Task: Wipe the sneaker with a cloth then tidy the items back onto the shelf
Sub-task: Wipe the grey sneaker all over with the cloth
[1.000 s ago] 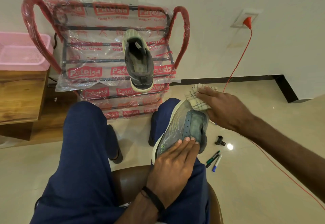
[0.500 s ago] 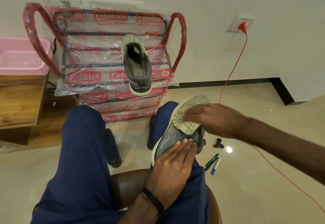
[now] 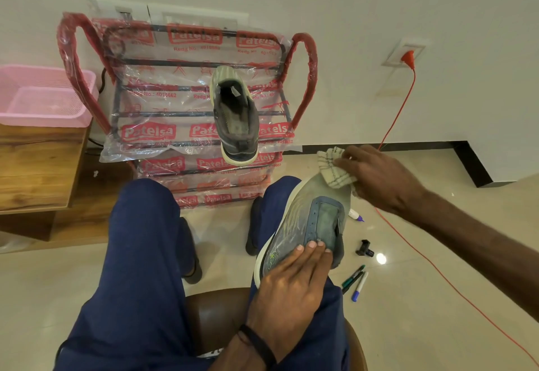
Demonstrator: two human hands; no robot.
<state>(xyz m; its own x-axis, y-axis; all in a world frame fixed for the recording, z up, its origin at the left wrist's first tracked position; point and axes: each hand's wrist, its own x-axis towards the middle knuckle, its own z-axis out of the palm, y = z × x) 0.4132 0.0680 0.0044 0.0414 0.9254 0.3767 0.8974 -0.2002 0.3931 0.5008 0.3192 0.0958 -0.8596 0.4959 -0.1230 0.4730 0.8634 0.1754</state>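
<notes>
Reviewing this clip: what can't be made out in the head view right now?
- Sneaker far side and sole: turned away, resting on the thigh.
- Cloth part under the right hand: covered by fingers.
- Sneaker heel: under the left hand.
- Rack lower tiers: hidden by plastic wrap and knees.
- Basket: cut off by the left edge.

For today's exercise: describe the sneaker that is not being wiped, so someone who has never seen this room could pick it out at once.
Start at the red-framed shoe rack, wrapped in printed plastic, against the wall. On its top tier, right of centre, sits a grey-green sneaker on the rack, heel towards the camera, its opening showing. Unlike the sneaker on the lap, no hand or cloth touches it.
</notes>
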